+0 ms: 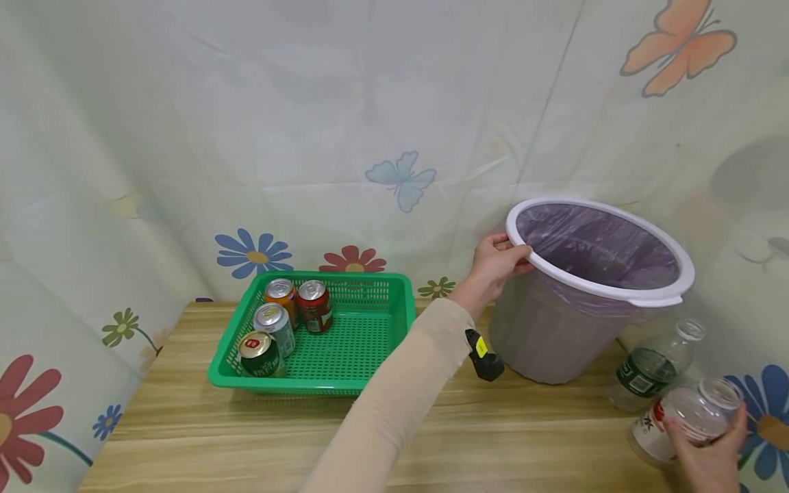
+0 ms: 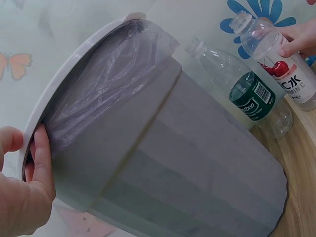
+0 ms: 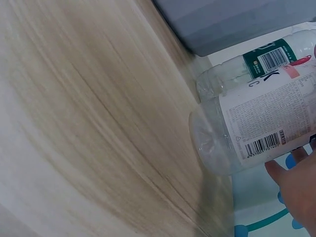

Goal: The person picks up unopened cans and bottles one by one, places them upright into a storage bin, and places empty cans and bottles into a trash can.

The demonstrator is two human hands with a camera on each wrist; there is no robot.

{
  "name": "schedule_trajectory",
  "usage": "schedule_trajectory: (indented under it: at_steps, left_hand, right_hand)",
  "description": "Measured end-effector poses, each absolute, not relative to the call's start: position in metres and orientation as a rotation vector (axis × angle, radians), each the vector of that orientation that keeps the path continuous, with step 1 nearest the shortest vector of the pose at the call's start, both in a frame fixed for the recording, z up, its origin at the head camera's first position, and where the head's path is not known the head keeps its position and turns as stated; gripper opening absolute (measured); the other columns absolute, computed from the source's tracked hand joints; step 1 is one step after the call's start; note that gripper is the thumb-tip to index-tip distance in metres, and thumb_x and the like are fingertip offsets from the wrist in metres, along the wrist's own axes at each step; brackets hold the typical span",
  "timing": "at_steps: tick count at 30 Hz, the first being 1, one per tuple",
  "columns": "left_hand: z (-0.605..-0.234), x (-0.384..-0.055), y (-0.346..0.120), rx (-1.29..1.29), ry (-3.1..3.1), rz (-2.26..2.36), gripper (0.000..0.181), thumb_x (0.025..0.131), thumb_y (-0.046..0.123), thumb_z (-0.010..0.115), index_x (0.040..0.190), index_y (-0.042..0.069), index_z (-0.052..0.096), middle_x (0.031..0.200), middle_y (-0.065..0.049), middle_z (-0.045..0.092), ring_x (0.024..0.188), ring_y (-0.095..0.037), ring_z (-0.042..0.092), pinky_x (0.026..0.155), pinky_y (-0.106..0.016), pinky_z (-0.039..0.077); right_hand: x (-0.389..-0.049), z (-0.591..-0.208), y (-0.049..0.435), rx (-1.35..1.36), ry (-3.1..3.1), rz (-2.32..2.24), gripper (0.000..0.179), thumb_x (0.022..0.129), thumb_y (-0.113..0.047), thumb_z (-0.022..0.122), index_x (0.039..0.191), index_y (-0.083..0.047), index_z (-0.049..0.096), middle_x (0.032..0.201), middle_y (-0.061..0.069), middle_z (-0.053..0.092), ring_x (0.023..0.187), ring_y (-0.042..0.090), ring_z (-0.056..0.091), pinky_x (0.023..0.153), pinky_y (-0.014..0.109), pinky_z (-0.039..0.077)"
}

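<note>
My left hand pinches the white rim of a grey waste bin, with the thumb on top and the fingers underneath. A thin purple bag lines the bin and folds over its edge. At the lower right, my right hand grips a clear plastic bottle with a white label showing cherries. That bottle is upright and has no cap on its neck; whether its base touches the table cannot be told. Close beside it stands another clear capless bottle with a green label.
A green plastic basket sits on the left of the wooden table. Several drink cans are in its left part, among them a red can and a dark green can. Behind hangs a flower-and-butterfly curtain.
</note>
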State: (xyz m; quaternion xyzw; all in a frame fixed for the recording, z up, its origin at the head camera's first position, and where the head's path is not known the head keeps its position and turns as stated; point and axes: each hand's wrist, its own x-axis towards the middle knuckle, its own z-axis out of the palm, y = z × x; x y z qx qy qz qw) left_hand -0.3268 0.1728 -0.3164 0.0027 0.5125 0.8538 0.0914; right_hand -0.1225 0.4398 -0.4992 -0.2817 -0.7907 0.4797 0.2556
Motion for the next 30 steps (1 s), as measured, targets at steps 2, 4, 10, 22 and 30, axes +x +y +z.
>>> schedule_trajectory:
  at_steps: [2,4,10,22,30]
  left_hand:
    - [-0.3164,-0.3269,0.1729,0.008,1.52,2.538,0.037,0.074,-0.01,0.065,0.106,0.006,0.053,0.08,-0.006,0.06,0.061,-0.018,0.06,0.067,-0.035,0.057]
    - [-0.3163,-0.3271,0.1728,0.008,1.517,2.54,0.037,0.074,-0.01,0.065,0.106,0.006,0.053,0.08,-0.006,0.06,0.061,-0.017,0.06,0.067,-0.035,0.057]
    - [-0.3168,-0.3274,0.173,0.009,1.507,2.549,0.037,0.074,-0.01,0.065,0.105,0.006,0.053,0.081,-0.007,0.061,0.061,-0.018,0.06,0.066,-0.036,0.057]
    - [-0.3172,-0.327,0.1744,0.007,1.51,2.549,0.038,0.073,-0.011,0.065,0.106,0.005,0.053,0.08,-0.007,0.06,0.061,-0.018,0.06,0.066,-0.035,0.057]
    - [-0.3172,-0.3273,0.1742,0.009,1.506,2.551,0.039,0.073,-0.011,0.065,0.106,0.005,0.053,0.081,-0.007,0.06,0.062,-0.018,0.06,0.066,-0.036,0.057]
  right_hand:
    - [-0.1242,-0.4987,0.4404,-0.785,-2.152,1.308,0.09,0.086,-0.015,0.055,0.144,-0.03,-0.012,0.152,0.015,-0.001,0.138,0.025,0.008,0.114,0.029,0.004]
    - [-0.1259,-0.4983,0.4407,-0.803,-2.154,1.315,0.09,0.086,-0.015,0.057,0.144,-0.031,-0.01,0.152,0.014,0.002,0.137,0.023,0.011,0.114,0.029,0.005]
    - [-0.1278,-0.4989,0.4389,-0.869,-2.167,1.308,0.085,0.086,-0.02,0.057,0.144,-0.024,-0.005,0.147,0.019,0.009,0.134,0.022,0.016,0.113,0.026,0.01]
    - [-0.1284,-0.497,0.4381,-0.923,-2.143,1.285,0.083,0.086,-0.023,0.056,0.143,-0.018,-0.004,0.146,0.022,0.01,0.134,0.032,0.017,0.114,0.031,0.011]
    - [-0.129,-0.498,0.4408,-0.916,-2.128,1.26,0.082,0.086,-0.025,0.057,0.142,-0.018,-0.002,0.145,0.017,0.015,0.132,0.03,0.022,0.113,0.031,0.014]
